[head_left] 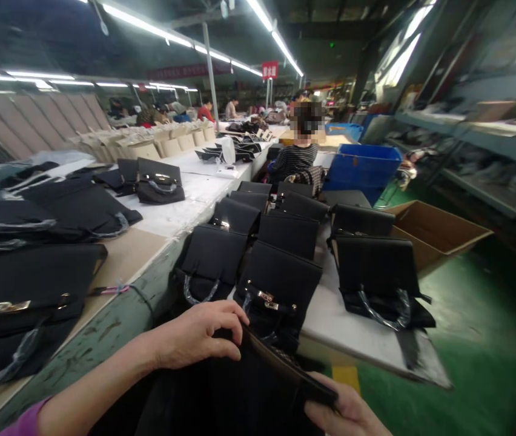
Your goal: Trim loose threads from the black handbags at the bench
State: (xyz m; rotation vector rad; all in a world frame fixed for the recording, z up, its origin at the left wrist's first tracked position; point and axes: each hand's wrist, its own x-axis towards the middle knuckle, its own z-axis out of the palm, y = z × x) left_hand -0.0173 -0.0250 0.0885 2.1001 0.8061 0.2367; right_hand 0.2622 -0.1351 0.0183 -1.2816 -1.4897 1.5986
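A black handbag (262, 387) is held low in front of me, its long dark edge slanting down to the right. My left hand (208, 336) has thumb and fingers closed around the upper left end of that edge. At the lower right corner, my right hand (340, 406) grips the edge between thumb and fingers. Just beyond stands another black handbag (283, 269) with a gold-coloured clasp. To its right is a black handbag (376, 260) with a plastic-wrapped handle. The lower part of the held bag runs out of view.
More black bags lie on the long table (153, 215) at left, and several stand on the white board (335, 309) ahead. A cardboard box (439, 224) and a blue bin (362, 169) are at right. A person in a striped top (298, 160) sits beyond.
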